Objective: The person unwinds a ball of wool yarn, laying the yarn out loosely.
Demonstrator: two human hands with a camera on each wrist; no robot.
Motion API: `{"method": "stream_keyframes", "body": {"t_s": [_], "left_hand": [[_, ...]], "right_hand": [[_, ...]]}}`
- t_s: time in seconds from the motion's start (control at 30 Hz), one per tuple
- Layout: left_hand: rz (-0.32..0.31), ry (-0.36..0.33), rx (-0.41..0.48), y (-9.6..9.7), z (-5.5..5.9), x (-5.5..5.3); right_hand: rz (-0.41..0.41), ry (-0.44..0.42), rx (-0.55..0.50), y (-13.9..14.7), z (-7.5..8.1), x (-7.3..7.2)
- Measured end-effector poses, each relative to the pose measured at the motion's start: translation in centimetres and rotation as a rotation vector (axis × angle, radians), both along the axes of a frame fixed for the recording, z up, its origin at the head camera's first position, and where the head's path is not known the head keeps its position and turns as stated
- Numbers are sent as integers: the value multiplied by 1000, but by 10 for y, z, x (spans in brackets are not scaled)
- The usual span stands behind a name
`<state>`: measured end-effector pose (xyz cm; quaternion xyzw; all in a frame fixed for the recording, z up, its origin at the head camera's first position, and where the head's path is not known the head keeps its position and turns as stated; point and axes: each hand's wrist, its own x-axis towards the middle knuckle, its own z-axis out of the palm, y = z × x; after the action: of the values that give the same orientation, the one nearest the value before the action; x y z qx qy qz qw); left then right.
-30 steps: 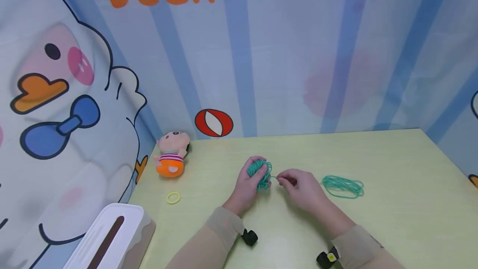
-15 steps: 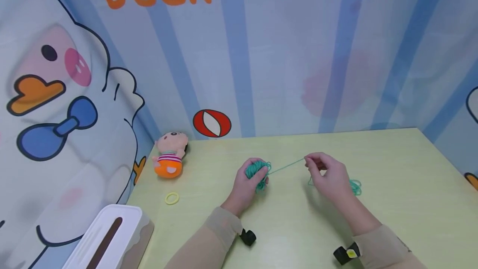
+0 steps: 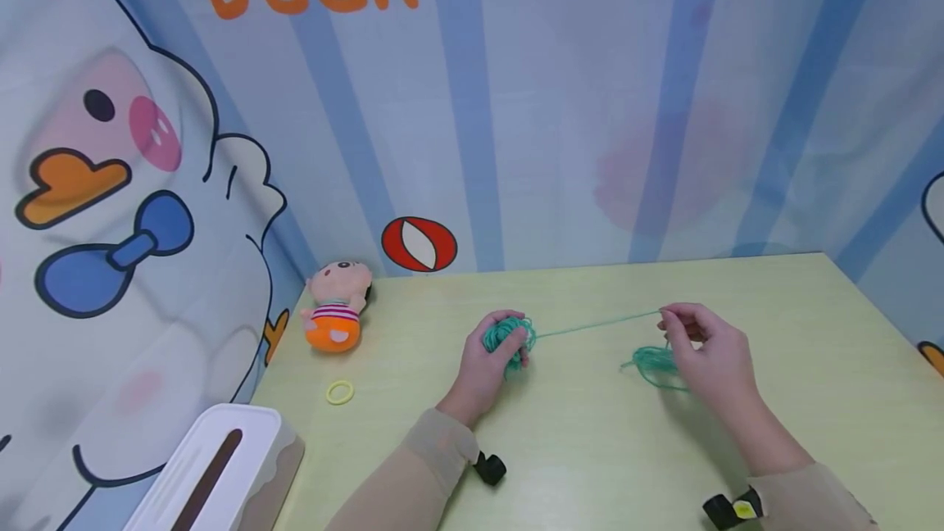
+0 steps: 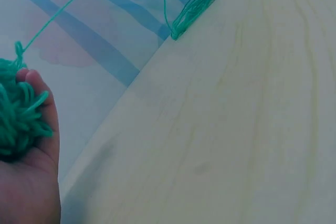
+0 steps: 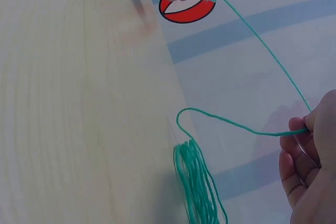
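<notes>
My left hand (image 3: 483, 363) grips a bundle of green yarn (image 3: 501, 333), thumb across its front. Loops of it stick out past the fingers in the left wrist view. From the bundle a single strand (image 3: 597, 324) runs taut to the right. My right hand (image 3: 715, 359) pinches that strand between thumb and fingertips, off to the right and raised over the table. Past the pinch the yarn hangs slack and curves down to a loose green coil (image 5: 197, 182) lying on the table. In the head view the right hand partly hides this coil (image 3: 655, 363).
A plush toy (image 3: 335, 310) with orange bottoms sits at the table's back left corner. Nearer me lies a yellow ring (image 3: 340, 392). A white box with a dark slot (image 3: 221, 465) stands at the front left. Behind the table (image 3: 575, 449) hangs a printed cloth (image 3: 560, 105).
My right hand has moved right, away from the left hand, drawing the strand out long between them. The left hand with the yarn bundle has stayed nearly in place.
</notes>
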<state>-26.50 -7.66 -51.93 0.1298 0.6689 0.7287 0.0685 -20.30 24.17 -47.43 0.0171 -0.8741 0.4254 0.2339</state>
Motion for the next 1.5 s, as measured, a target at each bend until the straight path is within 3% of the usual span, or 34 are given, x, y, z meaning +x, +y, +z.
{"method": "stream_keyframes", "body": {"t_s": [0.53,0.83,1.0,1.13,1.23,1.33,1.5], "left_hand": [[51,-10,161,3,-3,-2],[90,14,33,0,-4,-2],[82,51,-71,0,-5,-4],[51,64,-96,0,-5,-3],[21,61,-92,0,-4,-2],[-2,59,-95,-1,-4,-2],[-26,51,-90,0,-4,-1]], "right_hand": [[-114,-60,43,52,-9,12],[-142,-221,120,75,-21,15],[-91,-302,212,73,-25,12],[-47,-348,267,60,-24,9],[-42,-326,283,40,-19,6],[-8,-222,257,13,-12,4],[194,-45,246,-39,-6,-3]]}}
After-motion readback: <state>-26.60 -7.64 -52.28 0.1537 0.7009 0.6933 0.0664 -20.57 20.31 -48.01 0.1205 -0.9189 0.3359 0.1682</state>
